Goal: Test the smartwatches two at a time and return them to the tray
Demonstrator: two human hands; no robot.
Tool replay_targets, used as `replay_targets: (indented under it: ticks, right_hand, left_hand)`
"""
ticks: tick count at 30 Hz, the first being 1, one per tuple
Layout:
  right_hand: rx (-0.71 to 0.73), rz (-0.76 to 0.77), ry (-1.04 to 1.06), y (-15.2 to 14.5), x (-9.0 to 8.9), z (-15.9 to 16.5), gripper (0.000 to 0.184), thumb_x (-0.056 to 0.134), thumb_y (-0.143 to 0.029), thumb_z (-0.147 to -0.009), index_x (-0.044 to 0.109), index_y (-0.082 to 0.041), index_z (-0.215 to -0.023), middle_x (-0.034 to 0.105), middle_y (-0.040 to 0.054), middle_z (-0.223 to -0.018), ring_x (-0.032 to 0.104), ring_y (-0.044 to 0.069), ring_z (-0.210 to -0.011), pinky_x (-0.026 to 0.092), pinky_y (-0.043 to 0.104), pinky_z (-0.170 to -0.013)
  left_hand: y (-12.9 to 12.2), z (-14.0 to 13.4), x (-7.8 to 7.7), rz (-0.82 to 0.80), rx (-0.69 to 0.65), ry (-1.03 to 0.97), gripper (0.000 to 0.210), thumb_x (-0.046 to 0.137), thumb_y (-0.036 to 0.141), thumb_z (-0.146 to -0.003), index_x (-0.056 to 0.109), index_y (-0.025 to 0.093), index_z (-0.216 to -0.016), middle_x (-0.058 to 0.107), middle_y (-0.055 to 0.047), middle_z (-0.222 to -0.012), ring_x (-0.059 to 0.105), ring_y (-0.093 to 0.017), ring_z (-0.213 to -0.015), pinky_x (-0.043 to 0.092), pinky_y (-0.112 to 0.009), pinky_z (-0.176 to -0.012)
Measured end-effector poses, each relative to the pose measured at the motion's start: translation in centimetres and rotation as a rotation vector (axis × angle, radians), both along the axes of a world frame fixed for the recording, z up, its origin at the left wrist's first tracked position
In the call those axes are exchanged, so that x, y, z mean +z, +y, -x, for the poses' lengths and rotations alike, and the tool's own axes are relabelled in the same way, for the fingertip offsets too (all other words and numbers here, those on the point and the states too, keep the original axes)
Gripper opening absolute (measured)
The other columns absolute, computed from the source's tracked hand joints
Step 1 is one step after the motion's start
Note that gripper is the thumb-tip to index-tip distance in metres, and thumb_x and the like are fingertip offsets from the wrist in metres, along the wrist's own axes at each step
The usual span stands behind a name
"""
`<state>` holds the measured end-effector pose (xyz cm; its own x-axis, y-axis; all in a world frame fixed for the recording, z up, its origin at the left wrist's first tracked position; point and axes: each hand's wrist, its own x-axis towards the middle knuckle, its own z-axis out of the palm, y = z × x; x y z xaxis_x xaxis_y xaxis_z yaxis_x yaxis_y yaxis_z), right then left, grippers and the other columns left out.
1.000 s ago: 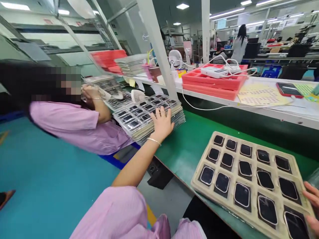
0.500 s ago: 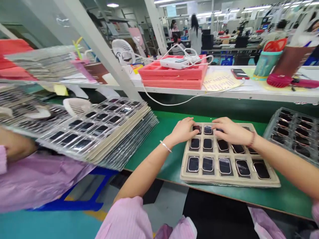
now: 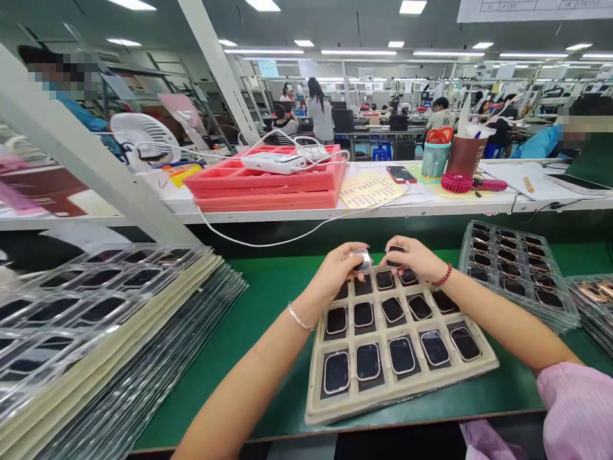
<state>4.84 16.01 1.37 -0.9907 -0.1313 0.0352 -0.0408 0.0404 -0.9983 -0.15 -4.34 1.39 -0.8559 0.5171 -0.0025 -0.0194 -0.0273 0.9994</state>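
My left hand (image 3: 341,267) pinches a smartwatch face (image 3: 363,259) that catches the light and looks silvery. In my right hand (image 3: 416,259) is a second, dark smartwatch face (image 3: 395,256), gripped between thumb and fingers. Both are raised just above the back row of a beige moulded tray (image 3: 397,401). Rows of black smartwatch faces with thin metallic rims, such as the one nearest the front left corner (image 3: 336,372), lie in the tray's pockets. My hands partly hide the back row.
At left rises a tall stack of clear trays (image 3: 191,345) with beige ones among them. More clear trays (image 3: 517,268) stand at the right. Behind, a white shelf (image 3: 373,209) bears red foam trays (image 3: 268,191), a phone and a cup. A white cable (image 3: 268,245) hangs below its edge.
Each hand has lifted a smartwatch face from the back row of the tray. The camera view has swung right and up, and the left-hand neighbour's arm is out of sight.
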Motion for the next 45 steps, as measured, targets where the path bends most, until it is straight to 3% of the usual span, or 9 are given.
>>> replay_targets:
  ticks: [4, 8, 16, 21, 24, 29, 36, 40, 45]
  right_hand:
    - [-0.161, 0.233, -0.026, 2.7, -0.9, -0.2, 0.035, 0.065, -0.029, -0.082, 0.055, -0.02, -0.114, 0.071, 0.0095, -0.112, 0.067, 0.011, -0.068, 0.056, 0.023, -0.057]
    - [-0.159, 0.425, -0.039, 3.7, -1.8, -0.8, 0.052, 0.069, -0.021, -0.082, 0.053, -0.025, -0.132, 0.064, 0.0083, -0.128, 0.069, 0.013, -0.086, 0.061, 0.027, -0.075]
    - [0.014, 0.401, -0.076, 3.5, -2.0, -1.3, 0.051, 0.075, -0.03, -0.084, 0.059, -0.028, -0.132, 0.063, 0.0075, -0.129, 0.068, 0.013, -0.085, 0.062, 0.022, -0.068]
    - [0.117, 0.397, -0.141, 3.9, -1.9, -1.4, 0.051, 0.081, -0.034, -0.079, 0.065, -0.027, -0.126, 0.068, 0.0022, -0.096, 0.065, 0.008, -0.065, 0.059, 0.02, -0.062]
    - [0.138, 0.364, -0.151, 4.2, -1.7, -1.4, 0.046, 0.085, -0.035, -0.074, 0.07, -0.025, -0.116, 0.065, -0.0005, -0.086, 0.061, 0.007, -0.059, 0.057, 0.02, -0.058]
    - [0.105, 0.298, -0.195, 4.3, -1.4, -1.3, 0.05, 0.083, -0.038, -0.075, 0.068, -0.024, -0.12, 0.066, 0.0014, -0.088, 0.066, 0.011, -0.07, 0.059, 0.023, -0.063]
    - [0.036, 0.224, -0.163, 3.9, -1.9, -1.0, 0.05, 0.071, -0.031, -0.083, 0.058, -0.023, -0.132, 0.067, 0.0069, -0.109, 0.068, 0.015, -0.084, 0.061, 0.027, -0.07]
    - [0.036, 0.068, -0.102, 3.7, -1.9, -1.1, 0.051, 0.068, -0.026, -0.083, 0.056, -0.022, -0.132, 0.069, 0.0087, -0.11, 0.066, 0.015, -0.081, 0.06, 0.028, -0.068]
    - [0.037, 0.035, -0.031, 3.6, -1.5, -1.3, 0.042, 0.069, -0.03, -0.083, 0.061, -0.02, -0.123, 0.071, 0.0098, -0.112, 0.065, 0.014, -0.075, 0.058, 0.026, -0.061]
  left_hand:
    - [2.3, 0.6, 0.7, -0.183, -0.15, -0.224, 0.053, 0.073, 0.024, -0.074, 0.059, 0.014, -0.125, 0.07, -0.01, -0.103, 0.065, -0.011, -0.062, 0.038, -0.017, -0.047]
    - [1.7, 0.7, 0.1, -0.25, -0.239, -0.251, 0.072, 0.078, 0.026, -0.075, 0.05, 0.019, -0.141, 0.069, -0.012, -0.113, 0.07, -0.016, -0.08, 0.045, -0.018, -0.054]
    - [0.9, 0.7, -0.4, -0.219, -0.288, -0.162, 0.083, 0.08, 0.041, -0.075, 0.039, 0.02, -0.144, 0.068, -0.01, -0.104, 0.071, -0.017, -0.071, 0.045, -0.02, -0.053]
    - [0.9, 0.6, -0.8, -0.187, -0.282, -0.124, 0.089, 0.08, 0.044, -0.074, 0.032, 0.021, -0.146, 0.064, 0.0, -0.083, 0.066, -0.012, -0.056, 0.042, -0.018, -0.047]
    - [0.9, 0.6, -0.7, -0.163, -0.276, -0.17, 0.076, 0.079, 0.044, -0.075, 0.044, 0.017, -0.138, 0.067, -0.006, -0.095, 0.069, -0.014, -0.063, 0.046, -0.019, -0.05]
    - [1.0, 0.6, -0.7, -0.128, -0.275, -0.189, 0.054, 0.07, 0.032, -0.083, 0.055, 0.02, -0.134, 0.063, -0.013, -0.123, 0.071, -0.024, -0.098, 0.056, -0.024, -0.067]
    - [1.4, 0.4, -1.0, -0.026, -0.236, -0.092, 0.061, 0.061, 0.01, -0.075, 0.05, 0.017, -0.135, 0.067, -0.012, -0.115, 0.07, -0.02, -0.094, 0.054, -0.022, -0.063]
    - [1.4, 0.3, -0.8, 0.018, -0.219, -0.043, 0.048, 0.062, 0.016, -0.078, 0.055, 0.014, -0.126, 0.069, -0.011, -0.106, 0.071, -0.019, -0.086, 0.052, -0.021, -0.058]
    - [1.3, 0.3, -0.6, 0.03, -0.212, -0.008, 0.04, 0.064, 0.035, -0.084, 0.06, 0.013, -0.116, 0.069, -0.01, -0.099, 0.071, -0.018, -0.08, 0.051, -0.021, -0.055]
